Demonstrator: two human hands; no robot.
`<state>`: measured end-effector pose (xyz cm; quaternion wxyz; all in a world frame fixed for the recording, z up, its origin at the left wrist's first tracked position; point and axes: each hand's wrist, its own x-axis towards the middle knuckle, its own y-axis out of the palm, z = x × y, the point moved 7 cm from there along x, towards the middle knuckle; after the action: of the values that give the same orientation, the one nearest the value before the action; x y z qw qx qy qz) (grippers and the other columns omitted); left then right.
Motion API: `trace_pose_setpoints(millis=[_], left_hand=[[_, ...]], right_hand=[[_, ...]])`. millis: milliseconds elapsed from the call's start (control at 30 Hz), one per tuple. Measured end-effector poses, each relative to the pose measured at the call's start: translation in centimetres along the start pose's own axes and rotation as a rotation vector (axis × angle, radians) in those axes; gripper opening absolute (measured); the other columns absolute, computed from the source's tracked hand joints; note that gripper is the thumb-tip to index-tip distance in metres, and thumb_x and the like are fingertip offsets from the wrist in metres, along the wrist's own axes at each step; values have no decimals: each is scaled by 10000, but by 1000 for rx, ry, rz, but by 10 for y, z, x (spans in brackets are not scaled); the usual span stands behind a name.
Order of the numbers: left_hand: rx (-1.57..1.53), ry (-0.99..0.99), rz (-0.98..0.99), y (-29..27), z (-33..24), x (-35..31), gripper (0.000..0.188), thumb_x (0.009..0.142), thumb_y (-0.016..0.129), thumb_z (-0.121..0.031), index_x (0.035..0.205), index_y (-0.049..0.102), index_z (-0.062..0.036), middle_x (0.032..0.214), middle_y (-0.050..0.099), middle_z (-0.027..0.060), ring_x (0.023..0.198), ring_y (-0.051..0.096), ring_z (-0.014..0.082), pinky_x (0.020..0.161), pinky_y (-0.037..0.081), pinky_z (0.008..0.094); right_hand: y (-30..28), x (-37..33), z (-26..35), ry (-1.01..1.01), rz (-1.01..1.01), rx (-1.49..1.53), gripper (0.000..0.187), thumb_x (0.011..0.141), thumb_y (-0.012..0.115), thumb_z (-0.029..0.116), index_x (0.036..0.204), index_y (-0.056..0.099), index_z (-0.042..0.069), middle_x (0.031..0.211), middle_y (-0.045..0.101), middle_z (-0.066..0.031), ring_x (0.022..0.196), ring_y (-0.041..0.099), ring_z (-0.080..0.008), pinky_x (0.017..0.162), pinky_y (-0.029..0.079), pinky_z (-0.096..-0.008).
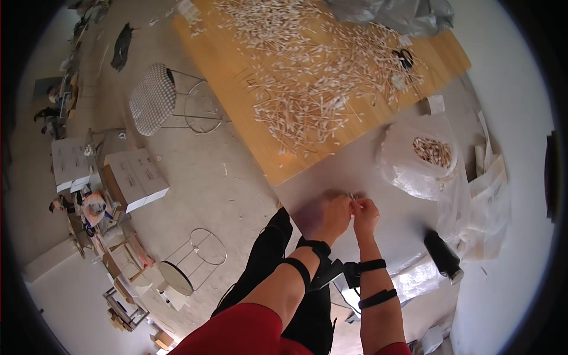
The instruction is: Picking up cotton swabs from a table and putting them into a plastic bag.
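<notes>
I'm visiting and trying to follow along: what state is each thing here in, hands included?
Left hand, curled closed, against the other
Right hand, pinched; anything held is too small to tell
Cotton swabs, loose and strewn
Translucent bag, open, swabs inside
Grey plastic bag, crumpled
Scissors, lying down, blades unclear
Black bottle, upright or lying unclear
Checked stool, standing
Plain stool, standing

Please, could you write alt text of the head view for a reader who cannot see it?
A person's left hand and right hand meet above a grey surface; what they hold is too small to tell. Beyond, a wooden table bears many scattered cotton swabs; a translucent bag with more stands to the right.
</notes>
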<state>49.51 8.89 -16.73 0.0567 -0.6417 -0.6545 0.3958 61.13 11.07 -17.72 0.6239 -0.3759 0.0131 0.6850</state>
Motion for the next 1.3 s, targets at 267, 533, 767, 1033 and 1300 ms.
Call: trace_pose_setpoints(millis=[267,533,767,1033,1300], left_hand=[[-779,-201,157,-25,1,-82,261,904,595,-156,1092,608,25,1031,661,111,928,643,172,806,520,298],[-553,-217,57,-141,99,-155,209,918,552,-121,1055,609,27,923,681,120,790,664,165,701,540,270],[-378,-311,43,-194,105,-175,198,907,552,-84,1060,606,31,922,679,118,819,661,160,717,548,277],[-239,-185,157,-164,35,-180,244,885,580,-116,1105,597,-11,959,679,111,847,667,184,754,527,288],[159,-215,98,-209,80,-214,587,796,653,-420,1256,519,-81,1418,350,198,1253,403,369,1023,356,445]], right_hand=[[-32,-64,48,-19,0,217,133,811,680,87,867,613,-14,691,626,-53,571,584,-105,531,468,-228],[-155,-112,173,-214,-320,213,108,801,686,22,884,620,5,689,609,-45,531,560,-84,495,429,-222],[-206,-39,231,-397,-464,89,146,832,659,66,952,615,-3,702,631,-69,540,568,-113,501,438,-252],[-199,-10,183,-562,-420,-289,287,831,556,-2,1114,604,10,965,652,-190,874,633,-360,745,506,-396],[-116,-199,93,-406,399,-370,637,779,603,-31,1365,365,42,1392,393,-214,1054,572,-359,855,487,-381]])
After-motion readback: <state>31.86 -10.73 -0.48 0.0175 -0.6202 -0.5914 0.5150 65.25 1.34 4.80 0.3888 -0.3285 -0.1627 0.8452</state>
